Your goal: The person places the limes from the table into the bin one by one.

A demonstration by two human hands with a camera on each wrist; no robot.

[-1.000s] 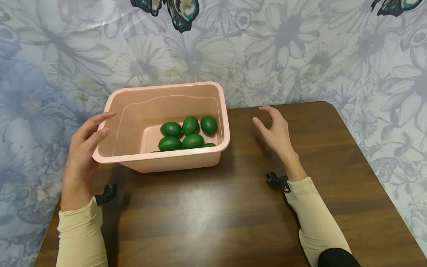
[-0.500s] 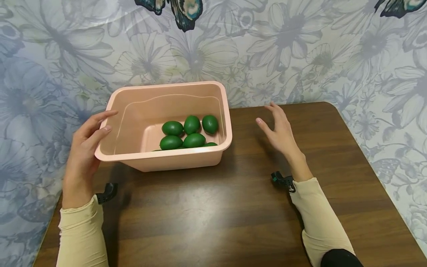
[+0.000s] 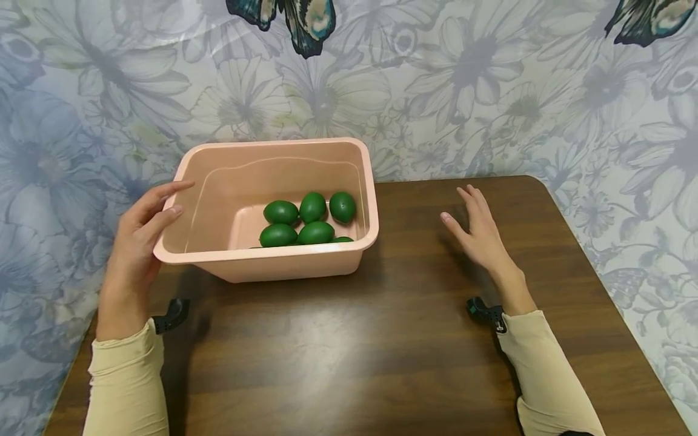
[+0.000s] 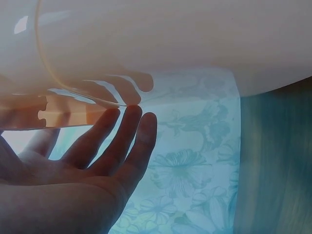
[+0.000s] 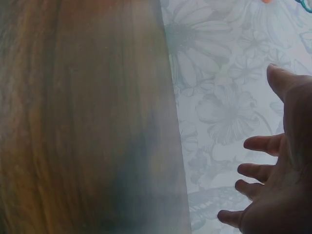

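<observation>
A pale pink plastic bin point(image 3: 283, 263) stands toward the back left of the table. In its right part lie several glossy dark green egg-shaped things point(image 3: 316, 232), some partly hidden by the near wall. My left hand point(image 3: 136, 242) grips the bin's left rim, thumb and a finger over the edge. From the left wrist view, the other fingers point(image 4: 131, 131) of that hand reach up against the bin's outer wall point(image 4: 195, 39). My right hand point(image 3: 482, 236) is off to the bin's right above the table, fingers spread and holding nothing; the right wrist view shows its fingers point(image 5: 258, 144) extended.
The brown wood-grain table point(image 3: 327, 363) reaches back to a wall point(image 3: 463, 91) with pale flower wallpaper. Butterfly figures point(image 3: 308, 24) are on the wall at the top. A dark wrist camera point(image 3: 171, 315) sits on the left wrist, another point(image 3: 484, 312) on the right.
My right hand has moved right, farther from the bin, and its fingers have straightened. The left hand and the bin stay nearly in place.
</observation>
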